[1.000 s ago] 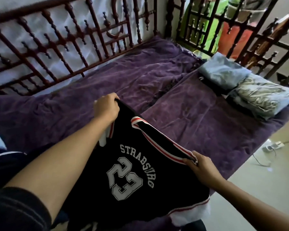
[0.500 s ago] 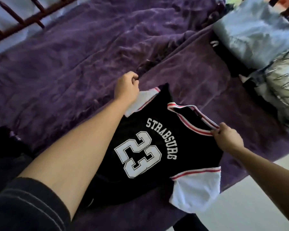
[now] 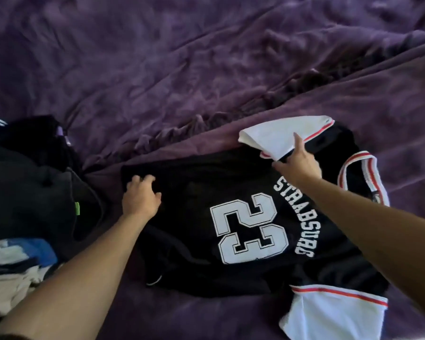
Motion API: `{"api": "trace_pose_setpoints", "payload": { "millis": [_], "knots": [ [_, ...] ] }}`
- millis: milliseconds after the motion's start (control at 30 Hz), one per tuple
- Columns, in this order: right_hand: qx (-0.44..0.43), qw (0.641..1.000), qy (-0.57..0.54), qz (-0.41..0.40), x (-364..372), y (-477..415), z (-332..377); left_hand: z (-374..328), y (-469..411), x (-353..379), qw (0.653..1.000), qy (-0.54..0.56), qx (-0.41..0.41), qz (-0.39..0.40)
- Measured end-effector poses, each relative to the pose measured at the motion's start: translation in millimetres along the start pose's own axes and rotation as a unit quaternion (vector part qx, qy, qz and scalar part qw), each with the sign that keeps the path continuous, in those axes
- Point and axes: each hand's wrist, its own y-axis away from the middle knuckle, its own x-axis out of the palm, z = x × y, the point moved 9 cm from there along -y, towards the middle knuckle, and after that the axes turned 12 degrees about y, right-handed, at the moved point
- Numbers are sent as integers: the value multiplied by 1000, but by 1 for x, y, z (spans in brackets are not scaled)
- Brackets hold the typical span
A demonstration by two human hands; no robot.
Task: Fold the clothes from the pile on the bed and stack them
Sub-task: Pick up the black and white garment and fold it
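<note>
A black jersey (image 3: 250,231) with a white "23", "STRABSURG" lettering and white sleeves lies flat on the purple bedspread (image 3: 182,69), its red-and-white collar (image 3: 361,177) pointing right. My left hand (image 3: 140,195) rests at the jersey's hem end on the left, fingers curled into the black fabric. My right hand (image 3: 297,163) is at the far white sleeve (image 3: 275,136) and pinches its edge, with the index finger lying along the top. The near white sleeve (image 3: 329,315) lies spread at the bottom right.
A pile of unfolded clothes sits at the left edge: dark garments (image 3: 35,180) above, blue and white ones (image 3: 15,256) below. The bedspread is heavily wrinkled, with a ridge (image 3: 206,123) running diagonally behind the jersey.
The jersey, held up by its shoulders before, now lies flat on the bed. My left hand moved to the hem end and my right hand to the far sleeve. The view dropped closer.
</note>
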Motion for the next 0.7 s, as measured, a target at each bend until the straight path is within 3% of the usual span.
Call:
{"api": "trace_pose_setpoints", "payload": {
  "millis": [67, 133, 200, 300, 367, 433, 500, 567, 633, 700],
  "knots": [
    [20, 998, 46, -23, 5, -23, 8, 5, -17, 10, 996, -75, 40, -8],
    [21, 998, 19, -54, -1, -44, 16, 3, -34, 15, 994, -87, 66, -25],
    [26, 990, -123, -62, -17, -64, 25, -3, -50, 0, 993, -22, 74, -87],
    [42, 941, -320, -101, -63, -101, 41, -2, -77, -38, 974, 111, 41, -191],
    [41, 919, -372, -124, -97, -123, 52, -1, -94, -59, 961, 161, 21, -226],
    [36, 916, -381, -118, -114, -139, 58, 4, -109, -61, 960, 201, -3, -193],
    [18, 936, -338, -99, -112, -143, 59, 9, -112, -41, 975, 196, -35, -93],
    [-27, 973, -192, -128, -102, -127, 62, 17, -101, -18, 989, 139, -53, -26],
    [-87, 986, -72, -125, -70, -99, 67, 22, -91, -12, 992, 106, -42, -58],
    [-137, 987, 38, -70, -23, -71, 70, 16, -86, -22, 987, 116, -10, -112]
  ]
}}
